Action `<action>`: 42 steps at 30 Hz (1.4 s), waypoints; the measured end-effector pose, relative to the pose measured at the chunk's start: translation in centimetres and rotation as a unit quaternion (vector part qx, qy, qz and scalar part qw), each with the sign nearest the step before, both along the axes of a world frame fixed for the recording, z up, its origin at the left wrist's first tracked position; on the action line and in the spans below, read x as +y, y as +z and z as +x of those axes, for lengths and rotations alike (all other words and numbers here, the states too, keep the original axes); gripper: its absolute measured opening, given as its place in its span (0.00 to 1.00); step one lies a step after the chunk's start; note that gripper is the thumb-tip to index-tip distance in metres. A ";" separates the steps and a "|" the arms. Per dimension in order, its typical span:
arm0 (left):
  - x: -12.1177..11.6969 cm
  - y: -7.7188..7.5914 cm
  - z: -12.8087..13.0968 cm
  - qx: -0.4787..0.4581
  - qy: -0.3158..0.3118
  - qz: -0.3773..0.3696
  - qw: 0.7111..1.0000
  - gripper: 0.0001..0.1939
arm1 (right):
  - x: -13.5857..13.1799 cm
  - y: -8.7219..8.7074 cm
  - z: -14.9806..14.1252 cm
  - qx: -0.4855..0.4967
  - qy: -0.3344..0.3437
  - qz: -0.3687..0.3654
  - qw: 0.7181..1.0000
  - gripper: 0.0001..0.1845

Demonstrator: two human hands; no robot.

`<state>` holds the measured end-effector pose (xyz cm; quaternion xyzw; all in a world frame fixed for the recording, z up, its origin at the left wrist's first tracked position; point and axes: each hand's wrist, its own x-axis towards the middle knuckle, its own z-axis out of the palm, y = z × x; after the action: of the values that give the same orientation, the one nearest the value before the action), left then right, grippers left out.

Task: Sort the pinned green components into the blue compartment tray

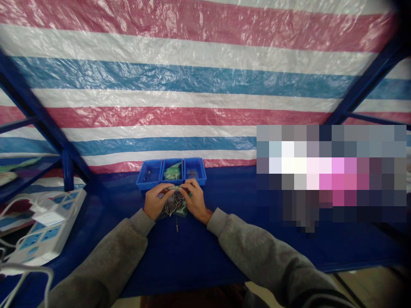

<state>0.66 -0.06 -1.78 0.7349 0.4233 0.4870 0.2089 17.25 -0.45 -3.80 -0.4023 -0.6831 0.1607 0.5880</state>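
Blue desk (192, 256), blue bins to match. Left hand (159, 200) and right hand (196, 200) meet over the pile, thumbs and forefingers pinching one small pale piece (174, 188) from both ends — a two-handed grip, probably because it is too slight to steady with one. What it is, too small to tell.

Below the hands: metal pins (175, 205), heaped on crumpled plastic (184, 211), which likely keeps them from rolling. Bins stand just beyond the hands, presumably for short reach, and side by side, perhaps to keep kinds apart.

Counts: bins, three. Left bin (156, 174), a few thin bits; middle bin (167, 182), one green bag (173, 172); right bin (199, 173), small contents, unclear. Heaped pins overlap — no count possible. Loose pin (177, 226), one, nearer the wearer. Power strip (61, 231), one, as far as I can tell, far left.
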 end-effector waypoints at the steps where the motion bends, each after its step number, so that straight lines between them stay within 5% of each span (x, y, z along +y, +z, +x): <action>1: 0.0 0.1 0.0 0.017 0.014 0.013 1.000 0.10 | -0.1 0.0 0.0 -0.002 0.008 0.004 1.000 0.08; 7: 0.0 0.4 -0.3 -0.024 0.062 0.012 0.998 0.11 | -0.2 0.1 0.0 0.007 0.052 -0.006 0.999 0.17; 11: 0.2 0.3 -0.2 -0.131 0.014 -0.080 0.988 0.15 | -0.2 0.0 0.0 0.002 0.072 0.004 0.997 0.21; 14: 0.1 0.3 0.0 -0.155 -0.015 -0.121 0.980 0.23 | -0.2 0.0 0.2 -0.006 0.083 0.017 0.996 0.14; 18: -0.2 0.6 -0.1 -0.089 -0.013 -0.083 0.992 0.16 | -0.3 0.1 0.2 0.014 0.049 0.002 0.999 0.08; 23: 0.0 0.8 -0.5 0.027 -0.042 0.038 0.998 0.19 | -0.1 0.0 -0.1 0.036 0.035 -0.019 0.999 0.07; 27: 0.1 0.7 -0.7 0.060 -0.061 0.049 0.995 0.18 | -0.1 -0.1 -0.2 0.036 0.017 -0.043 0.998 0.08; 32: -0.2 0.5 -0.7 0.053 -0.078 0.023 0.995 0.19 | -0.2 -0.2 -0.2 0.025 0.015 -0.041 0.999 0.09; 38: -0.1 0.2 -0.2 0.010 0.010 0.017 1.000 0.13 | -0.3 -0.2 -0.1 0.026 0.029 -0.047 0.998 0.10; 42: 0.1 0.2 0.0 -0.110 -0.004 -0.053 0.993 0.28 | -0.3 -0.2 0.0 0.039 0.056 -0.027 0.997 0.17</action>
<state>0.71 0.03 -1.61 0.6663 0.4201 0.5410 0.2947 17.25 -0.78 -3.99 -0.3724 -0.6768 0.2277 0.5928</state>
